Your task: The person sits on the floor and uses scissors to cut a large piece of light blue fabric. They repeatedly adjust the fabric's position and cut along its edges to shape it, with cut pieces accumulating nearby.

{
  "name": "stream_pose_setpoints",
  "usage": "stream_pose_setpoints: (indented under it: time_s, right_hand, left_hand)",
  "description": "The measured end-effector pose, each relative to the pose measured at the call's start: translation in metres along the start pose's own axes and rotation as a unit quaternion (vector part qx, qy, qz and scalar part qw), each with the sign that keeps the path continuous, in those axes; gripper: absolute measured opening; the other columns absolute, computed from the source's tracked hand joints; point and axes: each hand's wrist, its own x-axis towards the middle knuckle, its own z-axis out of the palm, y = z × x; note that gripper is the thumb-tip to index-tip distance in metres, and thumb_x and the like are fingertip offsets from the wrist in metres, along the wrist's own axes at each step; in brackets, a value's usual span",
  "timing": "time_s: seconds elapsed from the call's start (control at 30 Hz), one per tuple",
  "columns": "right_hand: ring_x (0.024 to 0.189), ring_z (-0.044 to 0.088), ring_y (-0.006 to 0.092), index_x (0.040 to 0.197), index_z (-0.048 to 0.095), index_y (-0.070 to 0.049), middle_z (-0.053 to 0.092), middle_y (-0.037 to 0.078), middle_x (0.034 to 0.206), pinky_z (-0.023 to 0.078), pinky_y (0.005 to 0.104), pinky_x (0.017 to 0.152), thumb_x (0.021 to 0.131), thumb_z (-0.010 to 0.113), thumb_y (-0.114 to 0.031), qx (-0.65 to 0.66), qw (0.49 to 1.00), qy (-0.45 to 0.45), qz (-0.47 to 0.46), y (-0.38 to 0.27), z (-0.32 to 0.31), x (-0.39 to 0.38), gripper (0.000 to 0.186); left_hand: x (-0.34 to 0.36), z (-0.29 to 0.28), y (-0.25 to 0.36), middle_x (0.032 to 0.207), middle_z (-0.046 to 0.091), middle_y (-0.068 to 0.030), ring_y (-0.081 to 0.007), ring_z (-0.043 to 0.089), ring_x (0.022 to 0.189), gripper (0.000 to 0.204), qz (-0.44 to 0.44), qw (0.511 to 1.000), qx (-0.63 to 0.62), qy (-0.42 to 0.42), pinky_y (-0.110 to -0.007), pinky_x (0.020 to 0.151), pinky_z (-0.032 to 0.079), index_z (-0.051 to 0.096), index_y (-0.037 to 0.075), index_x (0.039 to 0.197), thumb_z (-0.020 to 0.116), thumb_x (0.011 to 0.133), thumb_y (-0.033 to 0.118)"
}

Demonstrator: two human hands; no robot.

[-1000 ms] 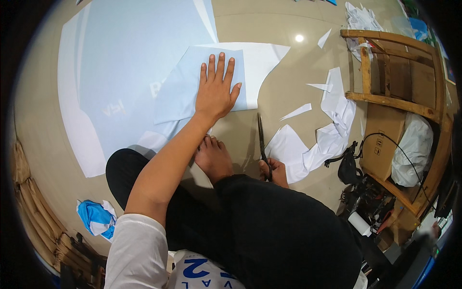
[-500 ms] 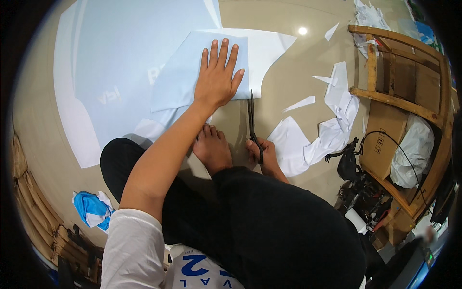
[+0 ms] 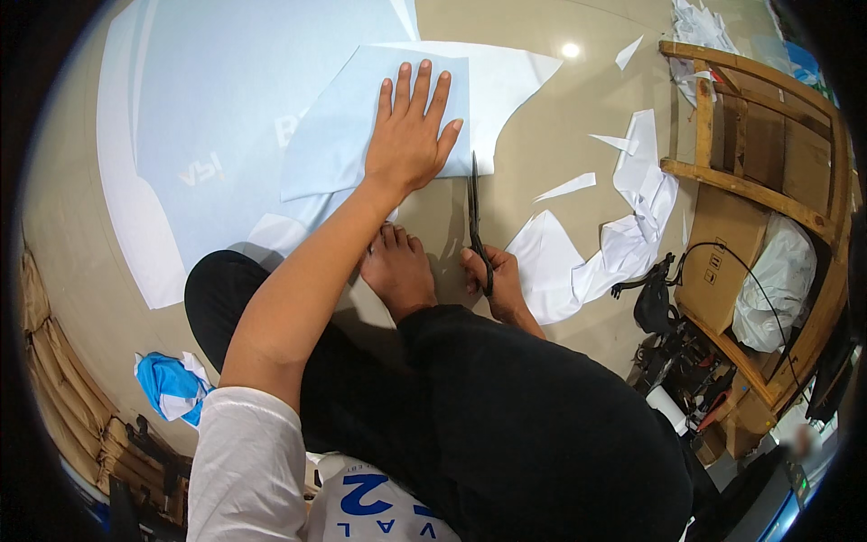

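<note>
My left hand (image 3: pixel 409 135) lies flat, fingers spread, pressing on a light-blue fabric piece (image 3: pixel 334 126) with a white margin on its right side. In my right hand (image 3: pixel 499 282) is a pair of dark scissors (image 3: pixel 476 217), pointing away from me. Their blade tips reach the near edge of the white margin (image 3: pixel 492 99), right of my left hand. My bare foot (image 3: pixel 399 271) rests on the floor just short of the piece. Beneath and to the left spreads a larger light-blue sheet (image 3: pixel 208 90) with a white border.
White offcuts (image 3: pixel 623 226) lie right of the scissors, with smaller slivers (image 3: pixel 567 187) around. A wooden frame (image 3: pixel 745 172) stands at right, holding a cardboard box (image 3: pixel 718 262) and a white plastic bag (image 3: pixel 774 280). A blue-and-white cloth bundle (image 3: pixel 172 387) sits at lower left.
The scissors have moved slightly forward, so their tips now overlap the edge of the white margin. My left hand stays flat on the fabric; the whole view has shifted a little.
</note>
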Motion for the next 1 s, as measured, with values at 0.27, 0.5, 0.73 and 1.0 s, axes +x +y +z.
stream_pose_setpoints:
  time_s: [0.27, 0.5, 0.73, 1.0]
  right_hand:
    - [0.056, 0.058, 0.0086, 0.085, 0.072, -0.006, 0.064, -0.002, 0.068, 0.045, 0.0268, 0.052, 0.100, 0.084, -0.036, -0.004, 1.000, 0.007, 0.010, 0.0018, 0.0005, 0.0017, 0.035]
    - [0.054, 0.057, 0.0086, 0.085, 0.071, -0.007, 0.064, -0.001, 0.068, 0.043, 0.0265, 0.050, 0.099, 0.084, -0.037, -0.010, 1.000, 0.016, 0.013, 0.0025, 0.0024, 0.0015, 0.036]
    - [0.054, 0.057, 0.0084, 0.086, 0.071, -0.007, 0.064, -0.002, 0.069, 0.043, 0.0258, 0.050, 0.099, 0.085, -0.037, 0.003, 1.000, 0.010, 0.015, 0.0027, 0.0031, 0.0030, 0.036]
    - [0.054, 0.057, 0.0075, 0.086, 0.071, -0.007, 0.063, -0.003, 0.068, 0.043, 0.0259, 0.050, 0.099, 0.084, -0.034, 0.009, 1.000, 0.013, -0.006, 0.0052, 0.0049, 0.0032, 0.033]
  left_hand:
    - [-0.0005, -0.0008, -0.0024, 0.178, 0.030, -0.0253, -0.0485, 0.024, 0.165, 0.069, -0.004, 1.000, 0.012, -0.011, -0.063, 0.134, 0.018, 0.034, 0.008, 0.173, 0.042, 0.115, 0.045]
    - [-0.0006, -0.0003, -0.0022, 0.178, 0.030, -0.0255, -0.0488, 0.024, 0.165, 0.069, -0.002, 1.000, 0.005, -0.006, -0.064, 0.134, 0.019, 0.034, 0.008, 0.173, 0.043, 0.115, 0.045]
    - [-0.0009, 0.0005, -0.0029, 0.178, 0.029, -0.0250, -0.0486, 0.022, 0.166, 0.069, -0.003, 1.000, 0.005, -0.005, -0.063, 0.134, 0.018, 0.034, 0.008, 0.173, 0.043, 0.115, 0.045]
    - [-0.0007, 0.0015, -0.0026, 0.179, 0.028, -0.0244, -0.0475, 0.022, 0.166, 0.069, -0.005, 1.000, 0.016, -0.012, -0.063, 0.135, 0.017, 0.033, 0.008, 0.173, 0.041, 0.116, 0.046]
